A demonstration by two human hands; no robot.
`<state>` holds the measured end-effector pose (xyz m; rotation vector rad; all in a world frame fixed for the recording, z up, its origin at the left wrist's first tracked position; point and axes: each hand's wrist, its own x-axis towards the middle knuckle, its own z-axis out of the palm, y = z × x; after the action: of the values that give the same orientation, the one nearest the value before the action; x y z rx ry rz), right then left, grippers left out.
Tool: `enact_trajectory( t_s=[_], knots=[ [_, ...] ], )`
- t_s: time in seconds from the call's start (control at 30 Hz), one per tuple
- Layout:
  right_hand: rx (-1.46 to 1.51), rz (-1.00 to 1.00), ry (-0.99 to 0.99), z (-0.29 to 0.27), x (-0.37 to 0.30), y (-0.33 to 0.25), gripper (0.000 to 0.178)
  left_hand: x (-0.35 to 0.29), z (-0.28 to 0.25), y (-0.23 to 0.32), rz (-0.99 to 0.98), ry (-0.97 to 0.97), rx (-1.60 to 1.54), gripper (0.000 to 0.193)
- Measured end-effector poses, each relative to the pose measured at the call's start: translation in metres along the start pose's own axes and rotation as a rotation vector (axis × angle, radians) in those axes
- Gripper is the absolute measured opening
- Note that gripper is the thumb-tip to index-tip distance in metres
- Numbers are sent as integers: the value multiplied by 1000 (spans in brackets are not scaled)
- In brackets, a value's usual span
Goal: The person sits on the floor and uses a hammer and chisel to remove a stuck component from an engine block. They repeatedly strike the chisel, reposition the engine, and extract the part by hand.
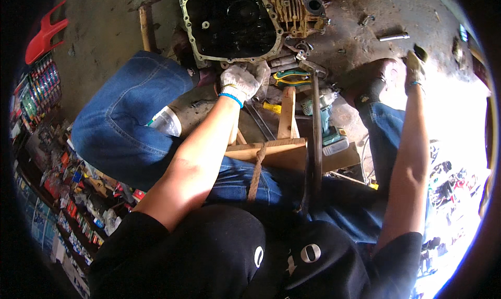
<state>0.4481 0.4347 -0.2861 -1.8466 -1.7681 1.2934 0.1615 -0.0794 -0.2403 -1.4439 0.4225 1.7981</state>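
An opened engine block (pixel 278 38), with a dark hollow inside and a bolt-holed rim, lies in front of me. Cooling fins (pixel 288 10) show on its right side. My left hand (pixel 240 83), in a whitish work glove, is at the near rim with its fingers curled closed; what they grip is hidden. Out to the right, my gloved right hand (pixel 414 69) reaches low over the floor. A small dark rounded object (pixel 420 52) shows at its fingertips, and the fingers look closed around it, though its kind is unclear.
Between my legs lie green-and-yellow pliers (pixel 292 81), a teal cordless drill (pixel 324 116) and a wooden stand (pixel 287 111). A long metal bar (pixel 316 137) rises beside them. A hammer (pixel 147 30) lies left of the block, a socket (pixel 394 37) to its right.
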Motion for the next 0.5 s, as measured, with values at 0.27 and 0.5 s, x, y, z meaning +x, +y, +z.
enact_trajectory(
  t_s=[0.27, 0.5],
  knots=[
    [435, 56, -428, 94, -207, -145, 33, 12, 1, 7, -39, 87, 127, 29],
    [82, 111, -855, 170, -323, -150, 53, -33, -12, -3, -143, -163, 604, 41]
  ],
)
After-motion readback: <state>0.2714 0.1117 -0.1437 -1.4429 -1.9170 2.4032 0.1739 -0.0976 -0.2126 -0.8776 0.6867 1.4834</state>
